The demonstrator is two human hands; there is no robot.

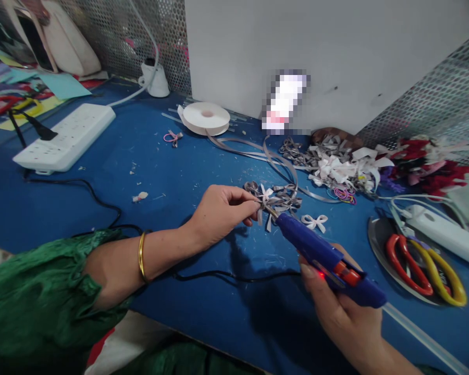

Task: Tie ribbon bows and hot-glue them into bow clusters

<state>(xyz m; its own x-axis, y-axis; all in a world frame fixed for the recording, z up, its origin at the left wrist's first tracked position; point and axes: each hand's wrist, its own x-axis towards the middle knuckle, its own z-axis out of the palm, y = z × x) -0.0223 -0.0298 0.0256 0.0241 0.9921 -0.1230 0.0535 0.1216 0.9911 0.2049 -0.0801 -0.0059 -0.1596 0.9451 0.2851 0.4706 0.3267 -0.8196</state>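
Note:
My right hand (pixel 344 307) grips a blue hot glue gun (pixel 316 245), its red light lit and a clear glue stick (pixel 422 333) poking out of the back. The gun's nozzle points at the fingertips of my left hand (pixel 230 211), which are pinched on a small grey ribbon bow. Whether the nozzle touches the bow I cannot tell. Just behind the fingers lies a cluster of grey ribbon bows (pixel 287 198). A loose white ribbon bow (pixel 315 223) rests to the right of the nozzle.
A ribbon spool (pixel 206 117) trails grey ribbon (pixel 242 148) across the blue table. White ribbon bows (pixel 336 172) are heaped at the back right. Red and yellow scissors (pixel 426 271) lie at right. A white power strip (pixel 68 138) and black cord (pixel 94 195) are at left.

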